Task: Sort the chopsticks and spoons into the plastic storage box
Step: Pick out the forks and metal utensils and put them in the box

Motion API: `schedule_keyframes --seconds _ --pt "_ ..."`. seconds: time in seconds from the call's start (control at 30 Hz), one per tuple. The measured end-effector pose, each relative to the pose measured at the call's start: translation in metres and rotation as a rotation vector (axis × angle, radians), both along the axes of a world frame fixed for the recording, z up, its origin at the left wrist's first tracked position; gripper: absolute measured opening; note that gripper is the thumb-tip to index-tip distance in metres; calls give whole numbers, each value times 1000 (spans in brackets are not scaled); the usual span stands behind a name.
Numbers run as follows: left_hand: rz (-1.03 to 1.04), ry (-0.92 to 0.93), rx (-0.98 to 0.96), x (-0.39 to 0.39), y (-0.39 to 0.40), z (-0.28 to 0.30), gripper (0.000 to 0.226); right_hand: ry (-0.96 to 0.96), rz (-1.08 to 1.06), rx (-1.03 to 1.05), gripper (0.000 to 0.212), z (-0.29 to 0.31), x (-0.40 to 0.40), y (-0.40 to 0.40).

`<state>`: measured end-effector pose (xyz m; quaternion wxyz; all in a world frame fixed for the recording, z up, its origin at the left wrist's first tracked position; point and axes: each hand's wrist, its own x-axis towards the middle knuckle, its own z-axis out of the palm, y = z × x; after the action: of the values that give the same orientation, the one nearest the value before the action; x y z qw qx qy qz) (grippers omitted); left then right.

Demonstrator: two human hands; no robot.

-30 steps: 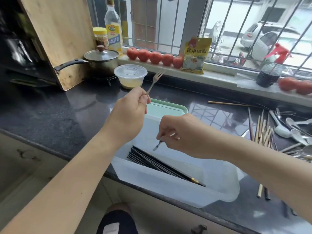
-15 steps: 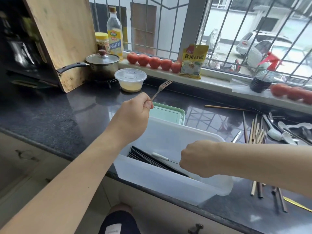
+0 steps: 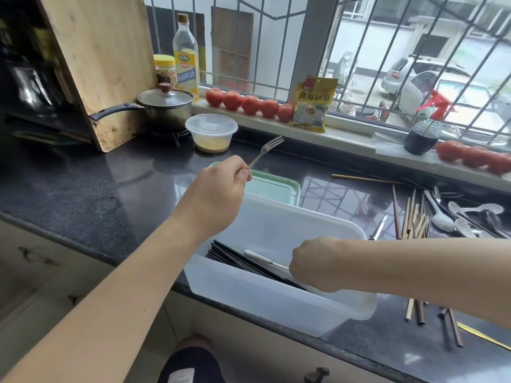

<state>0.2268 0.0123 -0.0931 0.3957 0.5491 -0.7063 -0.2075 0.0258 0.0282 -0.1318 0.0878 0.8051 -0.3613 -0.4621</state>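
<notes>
- Head view, the deciding relation: the right hand (image 3: 315, 262) is down inside the translucent plastic storage box (image 3: 276, 297), at the near right end of the bundle of black chopsticks (image 3: 235, 258) lying in it. A white-handled slim utensil (image 3: 258, 256) lies on top of that bundle, its long axis parallel to the chopsticks, running from far left to near right, its near end disappearing under the right hand.
- Right hand's grip: the fingers are curled and turned away from the camera; it seems to pinch the utensil's near end, but whether contact holds I cannot tell.
- Left hand (image 3: 221, 194): raised above the box's far left corner, wrist bent, thumb and fingers pinching the handle of a small silver metal fork (image 3: 265, 151), tines pointing up and away to the right.
- Remaining work: wooden chopsticks (image 3: 414, 219) and white and metal spoons (image 3: 445, 217) lie loose on the dark stone counter (image 3: 83, 189), right of the box, nearer the right hand.
</notes>
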Motion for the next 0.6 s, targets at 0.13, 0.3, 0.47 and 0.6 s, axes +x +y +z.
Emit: schedule_keyframes --seconds 0.13,0.3,0.47,0.6 --pt "-10 2 6 -1 1 0 25 -31 -31 -4 18 11 3 3" --pt "-76 -25 -21 -1 2 -1 22 -373 -303 76 3 64 -5 4" --pt "-141 -71 -52 -2 3 -4 16 -1323 -609 -262 20 119 -35 16" --pt "-279 -142 86 -2 4 -6 11 -1429 -255 -597 22 103 -44 15"
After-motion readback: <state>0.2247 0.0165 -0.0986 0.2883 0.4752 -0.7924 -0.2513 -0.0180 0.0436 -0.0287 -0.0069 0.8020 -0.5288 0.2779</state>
